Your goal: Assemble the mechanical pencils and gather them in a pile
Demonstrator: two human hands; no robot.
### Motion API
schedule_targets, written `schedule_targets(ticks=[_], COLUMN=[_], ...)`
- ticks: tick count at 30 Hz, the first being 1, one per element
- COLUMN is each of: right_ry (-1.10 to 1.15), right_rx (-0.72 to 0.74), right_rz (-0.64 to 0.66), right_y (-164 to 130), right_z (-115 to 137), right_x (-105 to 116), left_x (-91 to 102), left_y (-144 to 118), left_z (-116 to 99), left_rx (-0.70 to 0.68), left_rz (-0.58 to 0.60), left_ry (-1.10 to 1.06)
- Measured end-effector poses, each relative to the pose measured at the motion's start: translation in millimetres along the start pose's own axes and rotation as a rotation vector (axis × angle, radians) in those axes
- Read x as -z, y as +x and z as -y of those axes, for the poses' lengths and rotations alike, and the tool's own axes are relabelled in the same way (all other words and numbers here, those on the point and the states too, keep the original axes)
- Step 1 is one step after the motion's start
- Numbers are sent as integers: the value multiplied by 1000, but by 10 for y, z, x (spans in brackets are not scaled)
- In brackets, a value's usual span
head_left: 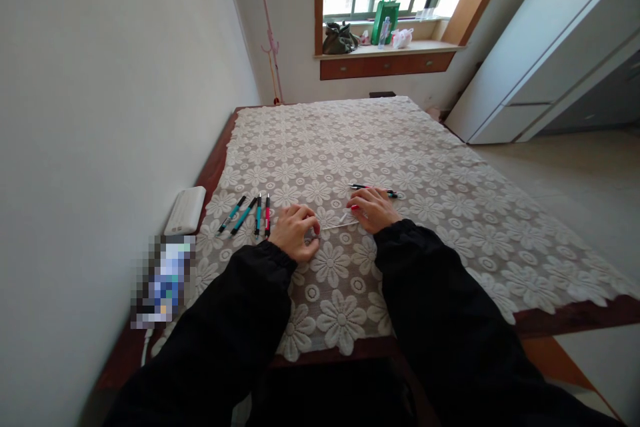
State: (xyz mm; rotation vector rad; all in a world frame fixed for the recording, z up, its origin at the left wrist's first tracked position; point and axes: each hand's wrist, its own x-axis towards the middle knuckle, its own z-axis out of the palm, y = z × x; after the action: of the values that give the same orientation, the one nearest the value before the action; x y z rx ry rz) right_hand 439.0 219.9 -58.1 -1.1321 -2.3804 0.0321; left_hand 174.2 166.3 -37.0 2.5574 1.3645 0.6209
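Four pens (258,216) run forward, two slanting; left hand (294,232) curls (hold unclear), right hand (374,209) pinches red piece (355,207).

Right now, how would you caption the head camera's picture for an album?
Left hand and right hand over a flowered tablecloth, four pens lying beside the left.

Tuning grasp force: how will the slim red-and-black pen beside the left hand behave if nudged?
The pen looks stiff, being straight, and probably light, being slender. Its seemingly round barrel may roll, though the beige, raised-floral fabric tablecloth might slow it.
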Motion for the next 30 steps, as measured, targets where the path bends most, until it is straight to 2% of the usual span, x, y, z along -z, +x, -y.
schedule_targets(ticks=[3, 6, 12, 24, 30], right_ry=[77, 69, 31, -8, 39], right_rx=[105, 140, 116, 97, 114], right_rz=[44, 104, 142, 165, 159], right_y=[28, 33, 30, 54, 48], right_z=[159, 250, 268, 368, 421], right_x=[39, 19, -74, -44, -110], left_x=[-5, -6, -44, -101, -136], left_y=[3, 12, 23, 31, 34], left_z=[-3, 15, 90, 122, 132], left_rx=[-15, 4, 73, 77, 38], left_rz=[24, 13, -56, -92, -90], left_ry=[-4, 4, 26, -24, -32])
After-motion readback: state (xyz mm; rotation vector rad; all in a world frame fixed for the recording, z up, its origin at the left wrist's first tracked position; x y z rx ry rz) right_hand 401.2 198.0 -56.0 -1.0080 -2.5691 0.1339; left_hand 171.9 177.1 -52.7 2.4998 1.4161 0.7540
